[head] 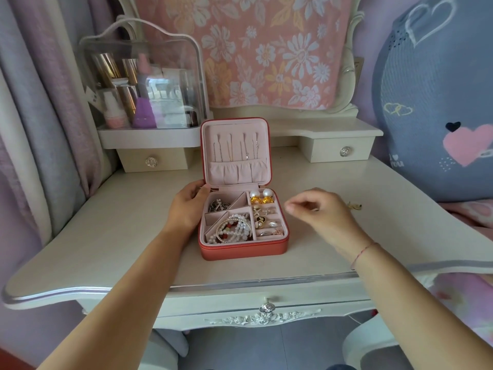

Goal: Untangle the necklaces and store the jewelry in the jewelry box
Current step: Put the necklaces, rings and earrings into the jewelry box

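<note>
Left hand (pixel 186 209) rests against the square coral box (pixel 241 249), centre frame, lid upright, pink velvety lining, pearl beads (pixel 237 228) inside; right hand (pixel 322 209) hovers loosely curled, empty, over matte cream table (pixel 120 236).

Both bare forearms enter from the lower edge and converge forward. Left grip (pixel 186 209): back of the hand up, wrist straight. It is laid along the left wall of the jewelry box (pixel 240 251), with relaxed fingertips (pixel 198 192) touching the box's rear left corner. Right grip (pixel 322 212): held to the right of the box and apart from it, back of the hand up. Its fingers are loosely curled and point left, slightly blurred; nothing shows between them.
</note>
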`<act>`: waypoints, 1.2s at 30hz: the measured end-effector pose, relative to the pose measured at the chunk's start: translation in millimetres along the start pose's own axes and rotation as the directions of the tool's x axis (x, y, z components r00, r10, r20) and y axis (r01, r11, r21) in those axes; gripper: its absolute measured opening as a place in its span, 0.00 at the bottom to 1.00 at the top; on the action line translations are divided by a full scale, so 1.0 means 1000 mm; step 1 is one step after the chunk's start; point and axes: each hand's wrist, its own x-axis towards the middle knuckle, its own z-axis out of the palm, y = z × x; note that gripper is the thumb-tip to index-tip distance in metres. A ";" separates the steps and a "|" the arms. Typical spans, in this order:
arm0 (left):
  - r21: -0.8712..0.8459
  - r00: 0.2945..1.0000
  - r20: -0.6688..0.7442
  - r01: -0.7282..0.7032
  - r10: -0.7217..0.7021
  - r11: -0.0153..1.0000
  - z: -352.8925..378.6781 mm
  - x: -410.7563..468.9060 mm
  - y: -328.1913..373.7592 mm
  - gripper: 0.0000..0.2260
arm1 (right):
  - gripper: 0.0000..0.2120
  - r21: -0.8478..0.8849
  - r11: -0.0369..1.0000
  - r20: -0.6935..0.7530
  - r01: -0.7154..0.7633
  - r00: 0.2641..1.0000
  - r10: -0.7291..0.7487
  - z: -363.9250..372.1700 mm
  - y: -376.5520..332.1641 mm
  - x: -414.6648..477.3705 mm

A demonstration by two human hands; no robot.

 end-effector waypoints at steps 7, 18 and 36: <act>0.018 1.000 0.003 -0.005 0.005 1.000 -0.002 0.002 -0.002 0.06 | 0.07 -0.433 0.886 -0.239 -0.169 0.969 0.068 -0.075 0.054 0.011; 0.012 1.000 -0.011 -0.025 0.025 1.000 0.000 -0.001 0.001 0.08 | 0.05 -0.599 0.780 -0.215 -0.182 0.975 0.063 -0.081 0.069 0.016; -0.024 1.000 -0.008 -0.002 0.002 1.000 0.002 -0.001 0.002 0.08 | 0.08 -0.615 0.788 -0.196 -0.014 0.971 -0.136 -0.063 0.047 0.019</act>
